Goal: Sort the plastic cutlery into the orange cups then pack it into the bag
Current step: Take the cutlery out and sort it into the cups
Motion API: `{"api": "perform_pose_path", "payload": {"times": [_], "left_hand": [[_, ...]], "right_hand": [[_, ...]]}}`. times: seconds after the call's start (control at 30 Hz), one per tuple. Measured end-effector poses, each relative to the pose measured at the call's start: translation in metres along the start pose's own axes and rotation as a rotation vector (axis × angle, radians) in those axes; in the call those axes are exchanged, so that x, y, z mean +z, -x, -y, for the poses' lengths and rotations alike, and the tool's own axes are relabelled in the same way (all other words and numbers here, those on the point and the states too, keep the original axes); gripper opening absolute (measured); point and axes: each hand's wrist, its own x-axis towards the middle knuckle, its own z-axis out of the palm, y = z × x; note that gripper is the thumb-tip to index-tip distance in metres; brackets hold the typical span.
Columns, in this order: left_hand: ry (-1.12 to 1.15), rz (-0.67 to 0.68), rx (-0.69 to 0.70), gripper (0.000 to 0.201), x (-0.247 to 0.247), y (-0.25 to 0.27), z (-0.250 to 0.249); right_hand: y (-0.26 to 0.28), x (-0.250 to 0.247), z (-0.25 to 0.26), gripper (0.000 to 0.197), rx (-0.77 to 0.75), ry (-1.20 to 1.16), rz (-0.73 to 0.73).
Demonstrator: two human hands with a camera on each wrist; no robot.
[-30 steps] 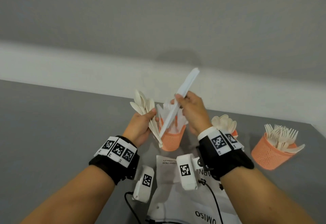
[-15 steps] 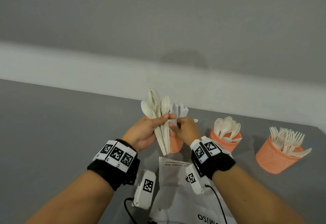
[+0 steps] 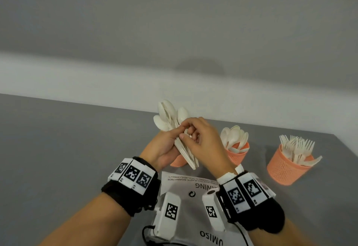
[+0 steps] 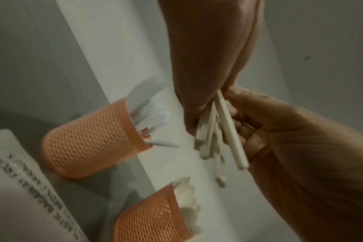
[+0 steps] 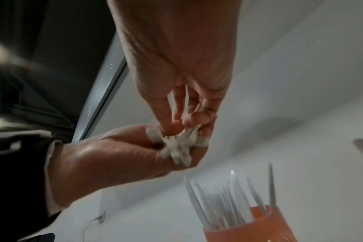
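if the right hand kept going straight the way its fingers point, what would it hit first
The right hand points toward the left hand, and its fingers already touch the bundle of spoons held there. So it would press into those spoon handles first, then the left palm behind them.

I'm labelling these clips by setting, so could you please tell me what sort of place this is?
Probably a plain indoor workroom or recording bench rather than a kitchen: a bare grey tabletop against a blank pale wall, with only orange mesh plastic cups of white cutlery and a printed white plastic bag.
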Motion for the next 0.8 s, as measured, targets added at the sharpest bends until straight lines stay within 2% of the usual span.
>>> {"api": "perform_pose_path", "payload": {"times": [0.07, 0.17, 0.3, 0.53, 0.7, 0.8], "left_hand": [[0.002, 0.009, -0.049, 0.027, 0.012, -0.001, 0.008], [0.007, 0.050, -0.160, 0.043, 0.022, -0.005, 0.018], [0.025, 0.081, -0.241, 0.038, 0.028, -0.011, 0.031], [0.045, 0.042, -0.115, 0.033, 0.042, -0.018, 0.056], [-0.074, 0.052, -0.024, 0.032, 0.052, -0.020, 0.068], [-0.184, 0.067, -0.006, 0.034, 0.059, -0.021, 0.075]], "right_hand": [[0.008, -0.006, -0.005, 0.020, 0.033, -0.013, -0.023], [0.015, -0.017, -0.016, 0.012, 0.039, 0.007, -0.072], [0.021, -0.032, -0.032, 0.004, 0.033, -0.003, -0.070], [0.027, -0.048, -0.051, 0.007, 0.117, -0.089, -0.072], [0.032, -0.057, -0.057, 0.006, 0.149, 0.036, -0.061], [0.033, -0.064, -0.059, 0.011, 0.185, 0.089, -0.020]]}}
